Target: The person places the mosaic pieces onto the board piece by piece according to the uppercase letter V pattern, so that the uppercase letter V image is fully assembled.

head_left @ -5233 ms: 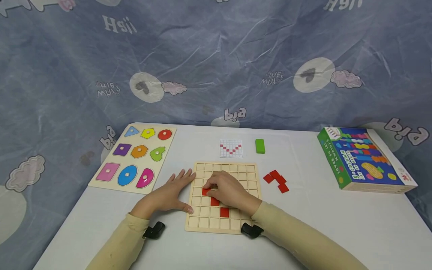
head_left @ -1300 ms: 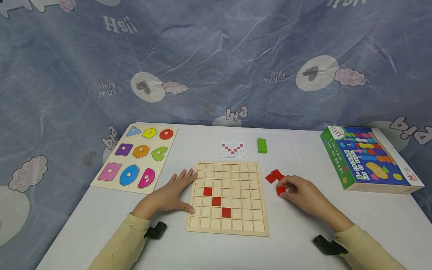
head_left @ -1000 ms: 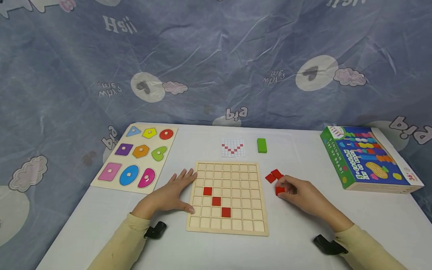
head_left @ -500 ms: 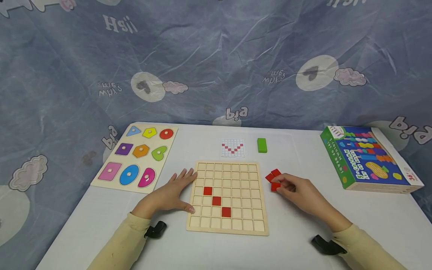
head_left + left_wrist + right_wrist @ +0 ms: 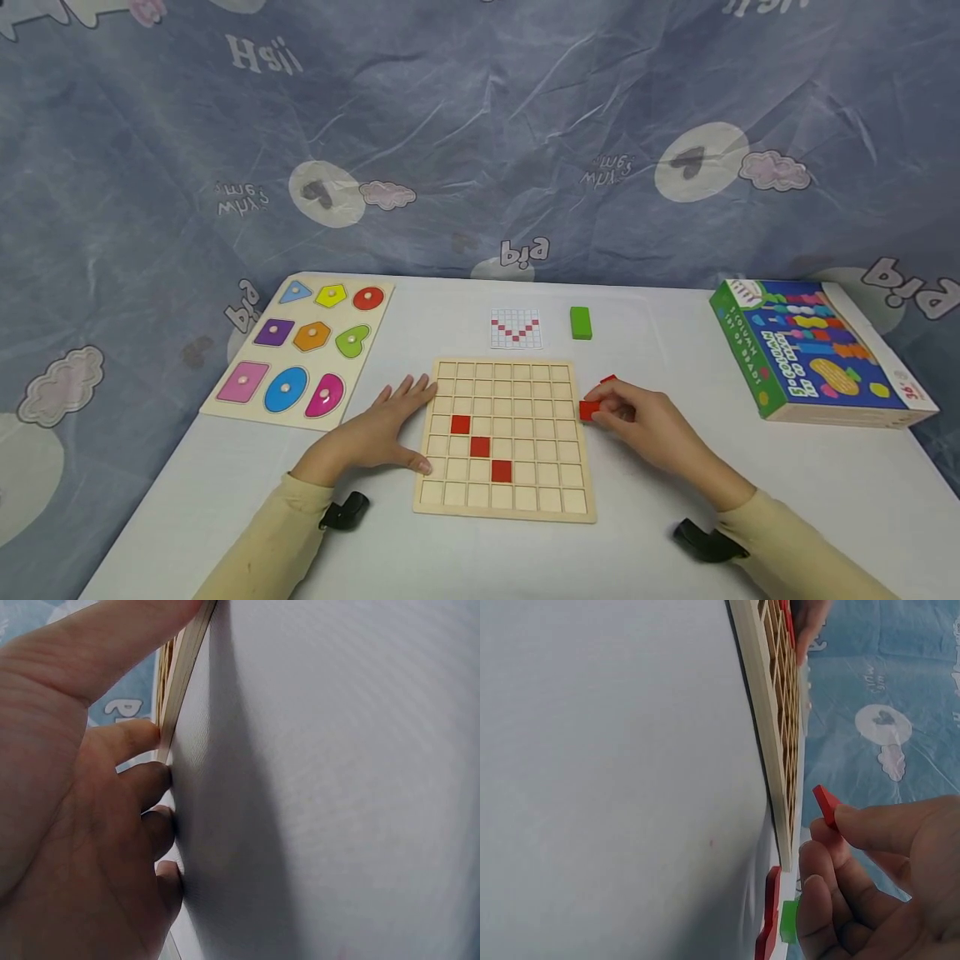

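Observation:
A wooden grid board point(image 5: 525, 515) lies on the table with three red square tiles in a diagonal, one of them a red tile point(image 5: 501, 472) near its lower middle. My left hand point(image 5: 375, 437) is spread flat, thumb and index finger touching the board's left edge. Between thumb and index finger, my right hand point(image 5: 652, 421) pinches a red tile point(image 5: 826, 805), held up at the board's right edge. Loose red tiles point(image 5: 771, 900) lie on the table under that hand, mostly hidden by it in the head view.
Behind the board lie a small pattern card point(image 5: 515, 329) with a red V and a green block point(image 5: 581, 323). A shape puzzle board point(image 5: 247, 407) sits at the left. A colourful box point(image 5: 821, 354) stands at the right.
My right hand went from the board to the loose tiles, took hold of one, and has carried it left to the board's right edge. The left hand has stayed in place.

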The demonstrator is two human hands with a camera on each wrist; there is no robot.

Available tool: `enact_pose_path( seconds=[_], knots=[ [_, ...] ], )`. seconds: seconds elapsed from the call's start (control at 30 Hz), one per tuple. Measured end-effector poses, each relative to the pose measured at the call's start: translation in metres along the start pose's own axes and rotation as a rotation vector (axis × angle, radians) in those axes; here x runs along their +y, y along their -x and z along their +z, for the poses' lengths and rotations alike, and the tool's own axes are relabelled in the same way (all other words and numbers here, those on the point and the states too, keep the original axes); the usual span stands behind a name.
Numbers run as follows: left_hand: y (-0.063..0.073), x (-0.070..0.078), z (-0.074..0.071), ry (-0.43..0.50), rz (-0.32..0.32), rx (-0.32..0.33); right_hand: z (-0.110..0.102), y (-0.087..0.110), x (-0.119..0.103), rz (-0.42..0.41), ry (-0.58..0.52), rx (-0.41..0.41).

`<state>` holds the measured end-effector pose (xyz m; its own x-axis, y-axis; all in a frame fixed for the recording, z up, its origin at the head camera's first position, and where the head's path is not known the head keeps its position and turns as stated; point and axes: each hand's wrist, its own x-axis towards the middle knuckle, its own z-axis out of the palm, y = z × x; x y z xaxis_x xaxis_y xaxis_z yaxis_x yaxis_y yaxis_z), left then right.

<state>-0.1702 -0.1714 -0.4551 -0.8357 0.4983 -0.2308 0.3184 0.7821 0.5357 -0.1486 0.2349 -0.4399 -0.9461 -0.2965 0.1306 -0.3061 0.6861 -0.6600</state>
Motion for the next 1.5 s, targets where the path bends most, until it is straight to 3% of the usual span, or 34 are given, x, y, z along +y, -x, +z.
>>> enact_pose_path(
  seconds=[0.2, 1.5],
  knots=[
    [0.001, 0.001, -0.001, 0.005, 0.003, 0.002, 0.007, -0.007, -0.009, 0.022, -0.014, -0.014],
    [0.000, 0.002, 0.001, -0.019, -0.006, 0.003, 0.050, -0.050, -0.059, -0.021, -0.137, -0.123]
  ],
)
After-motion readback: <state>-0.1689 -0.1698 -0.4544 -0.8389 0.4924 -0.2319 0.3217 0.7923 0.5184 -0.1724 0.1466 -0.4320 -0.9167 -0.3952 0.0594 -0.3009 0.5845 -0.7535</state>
